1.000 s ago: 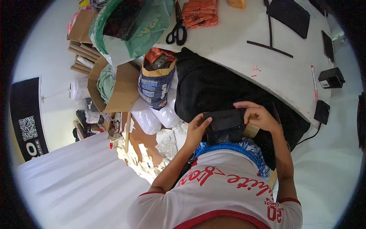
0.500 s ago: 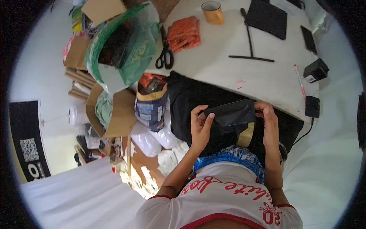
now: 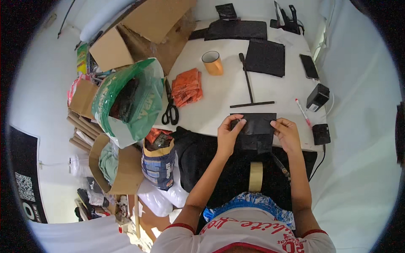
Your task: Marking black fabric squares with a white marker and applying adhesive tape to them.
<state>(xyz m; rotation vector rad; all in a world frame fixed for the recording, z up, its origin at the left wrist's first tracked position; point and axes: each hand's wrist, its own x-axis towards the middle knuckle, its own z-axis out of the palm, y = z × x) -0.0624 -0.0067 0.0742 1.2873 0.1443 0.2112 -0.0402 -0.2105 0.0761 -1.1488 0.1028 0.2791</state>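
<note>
Two hands point(image 3: 228, 138), white table point(image 3: 206, 114), cardboard boxes point(image 3: 145, 19)

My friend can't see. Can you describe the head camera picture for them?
A person's left hand and right hand hold a flat black piece near the edge of a white table. On the table are an orange mug, scissors and orange packets.
</note>
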